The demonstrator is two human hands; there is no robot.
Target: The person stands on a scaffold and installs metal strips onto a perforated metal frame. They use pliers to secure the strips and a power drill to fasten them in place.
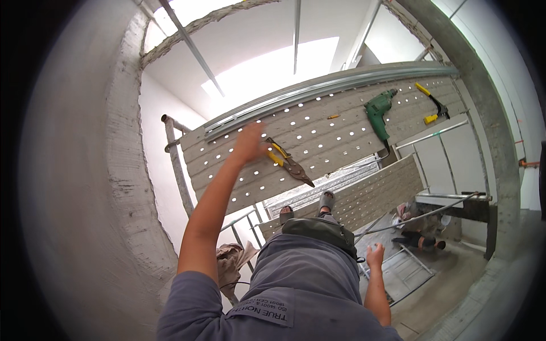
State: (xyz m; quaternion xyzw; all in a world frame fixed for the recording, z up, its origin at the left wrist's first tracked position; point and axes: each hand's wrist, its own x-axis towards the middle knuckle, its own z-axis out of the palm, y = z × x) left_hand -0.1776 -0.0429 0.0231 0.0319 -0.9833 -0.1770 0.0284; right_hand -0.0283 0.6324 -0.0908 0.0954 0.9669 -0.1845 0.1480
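Note:
My left hand [250, 142] is stretched out over the perforated scaffold plank [227, 182]. Its fingers are smeared by motion, so I cannot see whether they grip anything. Right beside it lie tin snips [291, 165] with yellow handles, blades pointing toward me; the handle ends come close to my fingers. Just past that hand, long metal channels [330, 88] run along the plank's far edge. At my right side my right hand [375, 256] hangs by the waist, thumb and fingers apart, with nothing seen in it.
A green corded drill [378, 116] and a black and yellow hand tool [435, 105] lie on the plank's right part. A small orange-yellow piece [333, 116] sits mid-plank. My feet stand on a lower plank [375, 193]. Far below right, another person [420, 241] is on the floor.

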